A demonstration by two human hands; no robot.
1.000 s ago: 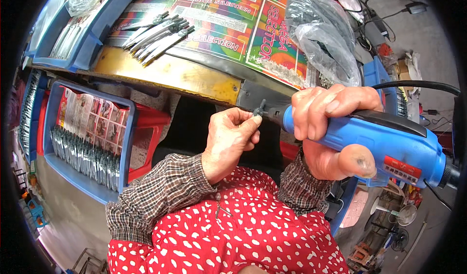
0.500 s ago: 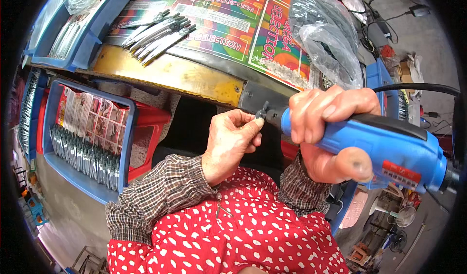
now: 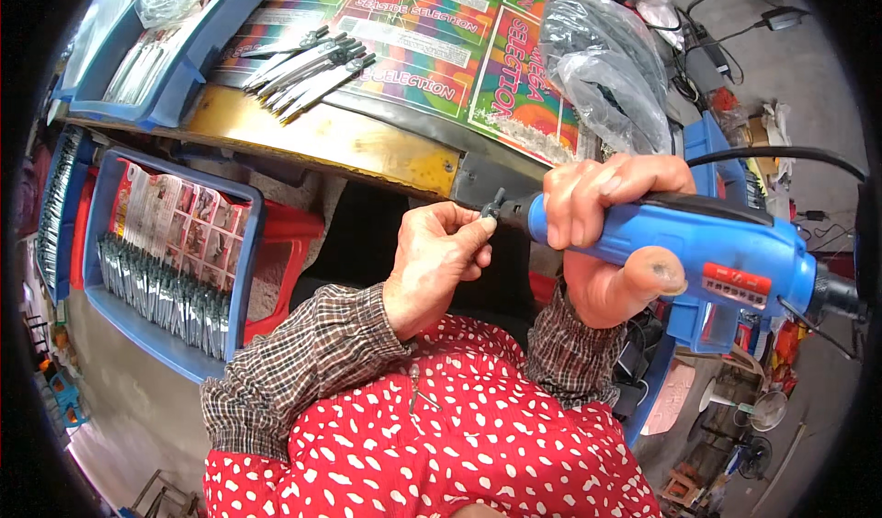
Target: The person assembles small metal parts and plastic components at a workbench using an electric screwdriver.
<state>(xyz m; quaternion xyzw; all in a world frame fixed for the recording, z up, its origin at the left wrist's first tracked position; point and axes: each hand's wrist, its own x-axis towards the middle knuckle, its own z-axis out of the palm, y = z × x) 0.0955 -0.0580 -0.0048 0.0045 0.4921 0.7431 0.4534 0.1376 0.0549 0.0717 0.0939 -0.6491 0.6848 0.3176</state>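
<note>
My right hand (image 3: 606, 201) is wrapped round a blue corded electric screwdriver (image 3: 680, 251), its thumb lying along the near side. The tool lies nearly level, and its dark nose points left at my left hand (image 3: 436, 256). Between the thumb and fingertips of that hand is a small dark part (image 3: 493, 205) with a short stub sticking up. The part is close against the screwdriver's tip; whether the bit sits in it I cannot make out. The rest of the part is hidden by my fingers.
A pile of slim black-topped, silver pieces (image 3: 308, 68) lies on the table's colourful printed sheet (image 3: 413, 40). A blue tray (image 3: 248, 270) of similar pieces stands left on a red stool (image 3: 285, 261). Another blue bin (image 3: 179, 86) is at the far left, and clear plastic bags (image 3: 602, 68) lie far right.
The screwdriver has shifted a little left, and its rear end has risen slightly. The small dark part has turned between my left fingertips, so its stub stands more upright.
</note>
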